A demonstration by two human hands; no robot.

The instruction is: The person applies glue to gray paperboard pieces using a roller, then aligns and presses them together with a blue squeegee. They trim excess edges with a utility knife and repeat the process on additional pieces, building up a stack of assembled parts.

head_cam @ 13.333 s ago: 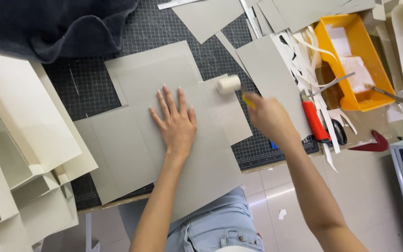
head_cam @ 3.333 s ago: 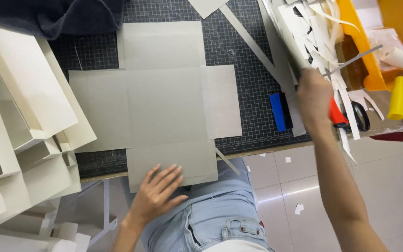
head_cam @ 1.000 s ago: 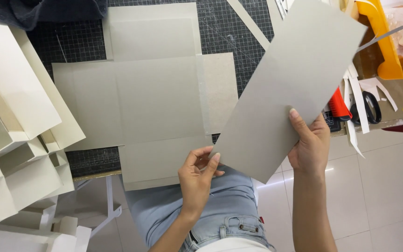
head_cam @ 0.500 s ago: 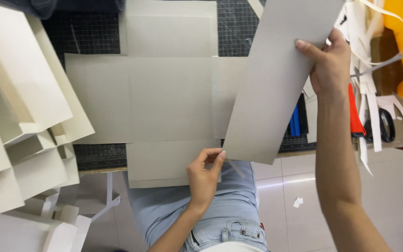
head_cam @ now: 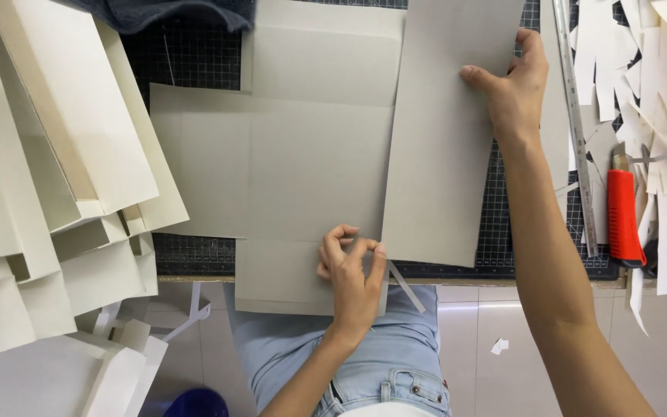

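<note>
On the bench with the dark gridded cutting mat (head_cam: 194,58), your right hand (head_cam: 515,85) grips a long grey cardboard sheet (head_cam: 445,139); your left hand (head_cam: 353,270) pinches its near left corner above the cross-shaped grey cardboard (head_cam: 303,166).

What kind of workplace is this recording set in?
Probably a craft or box-making workbench: a gridded cutting mat, a steel ruler and red utility knife, plus stacks of folded cream card.
</note>
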